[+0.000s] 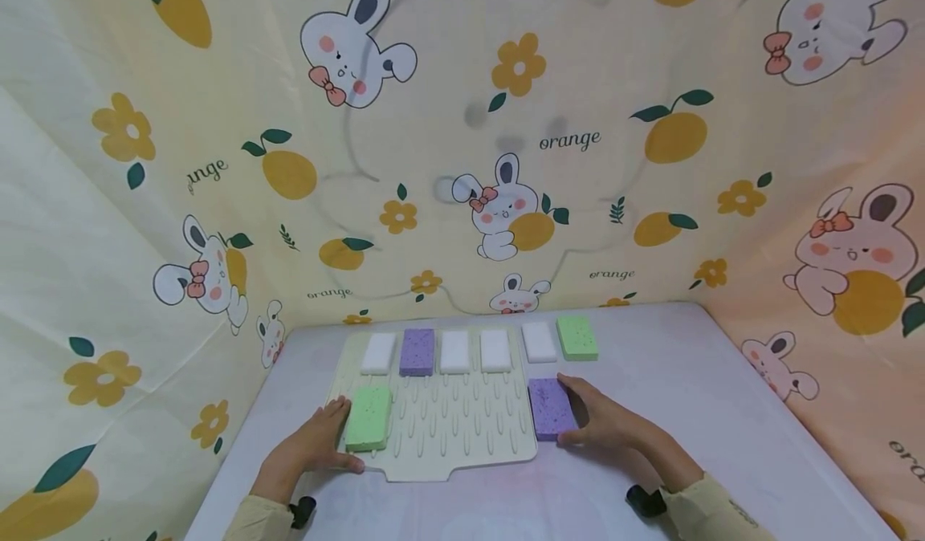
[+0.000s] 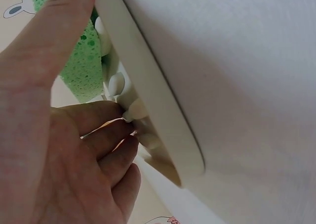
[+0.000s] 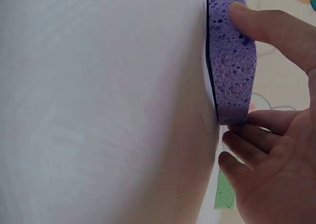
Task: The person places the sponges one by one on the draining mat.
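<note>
In the head view, my right hand holds a purple sponge beside the right edge of a cream ribbed board. The thumb is at the sponge's near end and the fingers at its far end. The right wrist view shows the porous side of this sponge low over the white surface. My left hand rests at the board's front left corner, thumb by the front edge. A green sponge lies on the board close to those fingers. In the left wrist view, fingertips touch the board's raised nubs.
Along the board's back row lie a white sponge, a purple sponge and two more white ones. Right of the board's back corner lie a white sponge and a green sponge. A printed curtain encloses the table.
</note>
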